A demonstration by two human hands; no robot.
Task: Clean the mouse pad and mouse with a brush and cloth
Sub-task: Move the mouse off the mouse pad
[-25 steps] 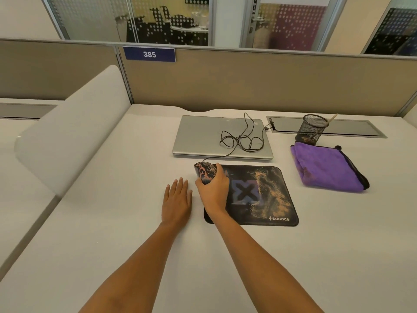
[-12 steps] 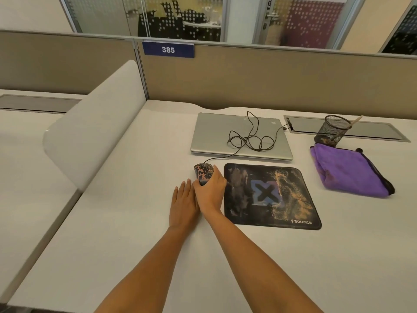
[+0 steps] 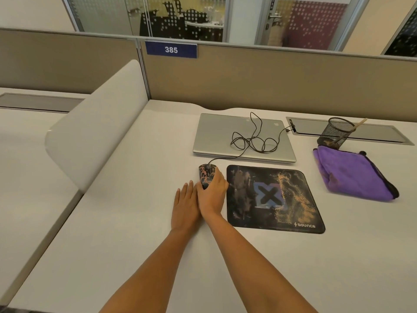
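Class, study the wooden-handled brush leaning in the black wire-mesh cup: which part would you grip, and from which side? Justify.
Pinch the bare handle tip of the wooden-handled brush, the only part that clears the rim of the black wire-mesh cup. It leans out to the right, so come from above on the right and draw it out along its slant.

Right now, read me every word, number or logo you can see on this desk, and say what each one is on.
"385": white digits on the blue plate on the partition.
"sounce": near corner of the mouse pad, beside a bolt sign.
Small mark on the laptop lid: too small to read.
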